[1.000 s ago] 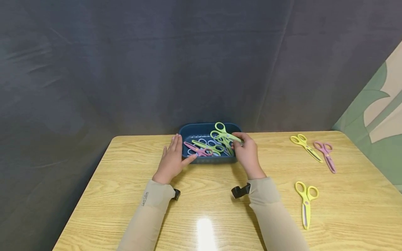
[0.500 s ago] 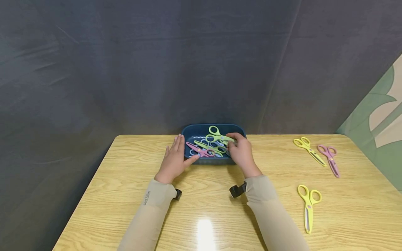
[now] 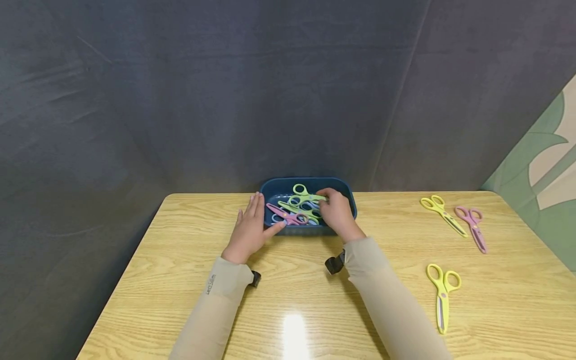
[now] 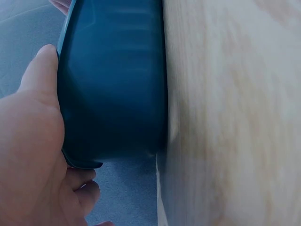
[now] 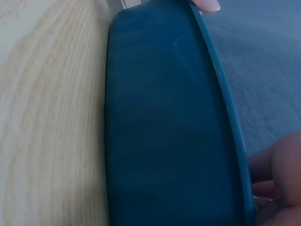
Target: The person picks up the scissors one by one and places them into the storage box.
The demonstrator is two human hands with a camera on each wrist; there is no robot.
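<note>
In the head view, a dark blue bin (image 3: 306, 230) stands at the table's far edge with several scissors in it. My left hand (image 3: 246, 229) rests against its left side, fingers straight, the thumb on the front rim. My right hand (image 3: 338, 214) reaches inside at the right and pinches light green scissors (image 3: 308, 197) at their blade end, handles pointing left. Beneath lie pink scissors (image 3: 284, 215), another green pair and some blue handles, partly covered. Both wrist views show mostly the bin's outer wall (image 4: 113, 80); from the right wrist, the held scissors are mostly hidden behind the rim (image 5: 230, 108).
On the right of the wooden table (image 3: 288, 285) lie yellow scissors (image 3: 443, 215), purple-pink scissors (image 3: 472, 227) and, closer to me, another yellow pair (image 3: 443, 297). A dark cloth (image 3: 288, 100) hangs right behind the table's far edge.
My right hand has moved left and deeper into the bin, carrying the light green scissors over the others. My left hand stays at the bin's left side. The view has shifted slightly.
</note>
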